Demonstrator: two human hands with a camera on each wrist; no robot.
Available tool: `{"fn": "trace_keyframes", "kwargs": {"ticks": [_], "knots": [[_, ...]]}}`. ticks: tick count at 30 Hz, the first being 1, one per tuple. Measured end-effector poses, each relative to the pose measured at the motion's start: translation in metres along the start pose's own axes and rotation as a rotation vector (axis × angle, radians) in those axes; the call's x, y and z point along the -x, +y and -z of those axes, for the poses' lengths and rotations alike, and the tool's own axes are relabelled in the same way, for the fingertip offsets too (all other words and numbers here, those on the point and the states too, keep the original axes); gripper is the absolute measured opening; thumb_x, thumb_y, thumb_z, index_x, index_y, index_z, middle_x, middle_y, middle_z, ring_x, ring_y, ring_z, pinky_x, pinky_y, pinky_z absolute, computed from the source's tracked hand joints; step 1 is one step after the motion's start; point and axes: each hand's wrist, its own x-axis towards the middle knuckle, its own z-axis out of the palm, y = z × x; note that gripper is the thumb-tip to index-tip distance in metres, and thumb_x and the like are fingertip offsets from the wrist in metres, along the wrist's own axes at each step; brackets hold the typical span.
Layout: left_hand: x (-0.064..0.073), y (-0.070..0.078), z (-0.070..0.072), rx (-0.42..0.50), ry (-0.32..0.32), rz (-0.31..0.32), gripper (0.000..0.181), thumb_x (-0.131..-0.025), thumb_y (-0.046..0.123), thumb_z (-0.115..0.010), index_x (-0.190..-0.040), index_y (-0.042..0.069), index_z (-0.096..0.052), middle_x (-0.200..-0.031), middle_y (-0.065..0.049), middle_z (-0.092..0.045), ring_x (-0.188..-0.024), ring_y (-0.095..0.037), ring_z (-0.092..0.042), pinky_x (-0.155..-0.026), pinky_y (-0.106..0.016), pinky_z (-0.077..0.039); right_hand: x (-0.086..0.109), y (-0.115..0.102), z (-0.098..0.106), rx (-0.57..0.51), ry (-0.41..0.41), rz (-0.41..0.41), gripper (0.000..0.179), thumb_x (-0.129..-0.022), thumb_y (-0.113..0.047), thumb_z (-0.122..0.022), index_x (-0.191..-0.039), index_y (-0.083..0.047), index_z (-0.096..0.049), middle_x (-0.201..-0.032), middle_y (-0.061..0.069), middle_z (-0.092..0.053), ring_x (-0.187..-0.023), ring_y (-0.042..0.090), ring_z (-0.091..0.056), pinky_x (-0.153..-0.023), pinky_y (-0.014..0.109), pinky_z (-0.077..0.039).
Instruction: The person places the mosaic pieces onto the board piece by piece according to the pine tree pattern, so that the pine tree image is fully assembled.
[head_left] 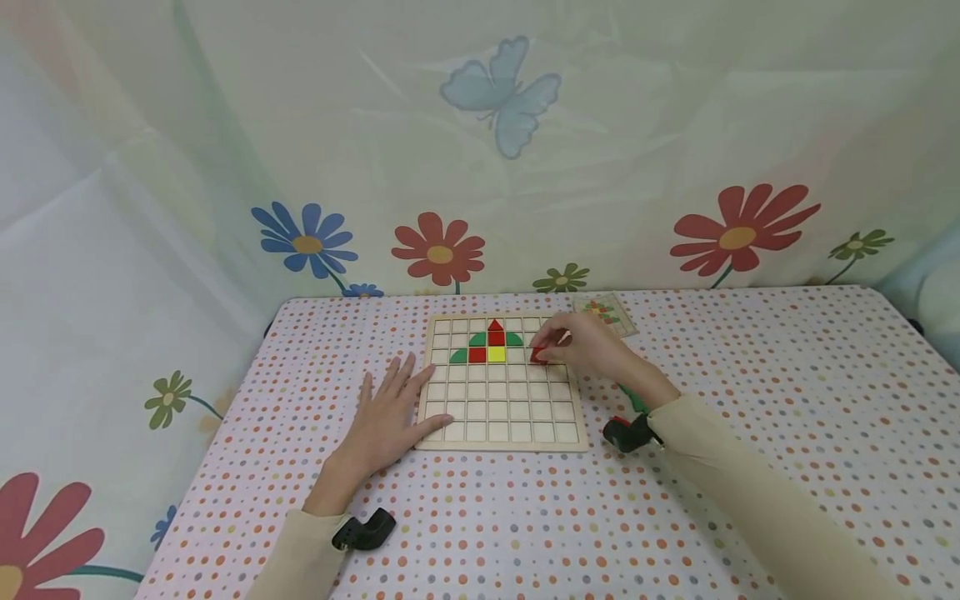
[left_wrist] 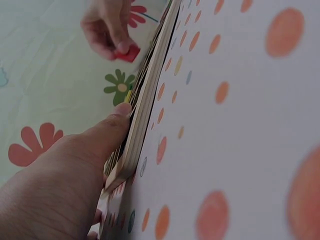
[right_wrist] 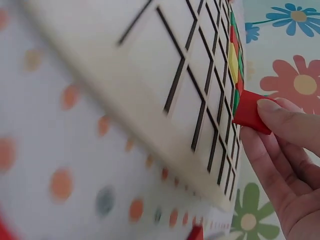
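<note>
My right hand pinches a red square tile between thumb and fingers, over the right part of a wooden grid board. My left hand lies with spread, straight fingers at the board's left edge, its thumb on the frame. In the board's upper cells sit a red triangle, a red square below it, green rounded pieces to either side, and lower down a second red square beside a yellow square.
A pattern card lies behind the right hand at the table's back. Green pieces and a red piece lie right of the board, partly hidden by the right forearm. A flowered curtain hangs behind the dotted tablecloth.
</note>
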Motion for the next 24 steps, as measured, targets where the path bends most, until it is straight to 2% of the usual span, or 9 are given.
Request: {"fn": "trace_keyframes", "kwargs": {"ticks": [5, 9, 14, 24], "knots": [[0.0, 0.002, 0.0, 0.0, 0.003, -0.002, 0.091, -0.095, 0.07, -0.059, -0.166, 0.019, -0.034, -0.174, -0.013, -0.016, -0.162, -0.035, -0.006, -0.124, -0.069, 0.001, -0.02, -0.001, -0.012, -0.048, 0.014, -0.029, 0.012, -0.092, 0.005, -0.077, -0.103, 0.0, -0.08, -0.097, 0.01, -0.078, -0.09, 0.025, -0.071, -0.082, 0.039, -0.059], [0.001, 0.002, 0.002, -0.013, -0.005, 0.008, 0.091, -0.095, 0.071, -0.058, -0.166, 0.02, -0.033, -0.174, -0.013, -0.016, -0.162, -0.034, -0.005, -0.124, -0.069, 0.002, -0.029, -0.004, -0.021, -0.029, 0.01, -0.025, 0.013, -0.093, 0.006, -0.075, -0.103, 0.0, -0.08, -0.101, 0.011, -0.079, -0.091, 0.026, -0.071, -0.081, 0.038, -0.06], [0.001, 0.004, 0.004, -0.017, -0.002, 0.001, 0.091, -0.095, 0.07, -0.059, -0.165, 0.019, -0.034, -0.174, -0.014, -0.016, -0.161, -0.035, -0.006, -0.123, -0.07, 0.001, -0.032, -0.009, -0.023, 0.013, -0.008, -0.039, 0.014, -0.093, 0.006, -0.074, -0.104, 0.001, -0.081, -0.103, 0.012, -0.078, -0.092, 0.026, -0.069, -0.082, 0.039, -0.059], [0.0, 0.002, 0.003, -0.014, -0.017, 0.007, 0.091, -0.095, 0.07, -0.058, -0.166, 0.019, -0.032, -0.174, -0.013, -0.014, -0.162, -0.035, -0.004, -0.123, -0.069, 0.002, -0.033, -0.013, -0.022, 0.093, -0.065, -0.013, 0.014, -0.093, 0.005, -0.075, -0.105, 0.003, -0.08, -0.107, 0.015, -0.076, -0.099, 0.03, -0.069, -0.087, 0.041, -0.059]]}}
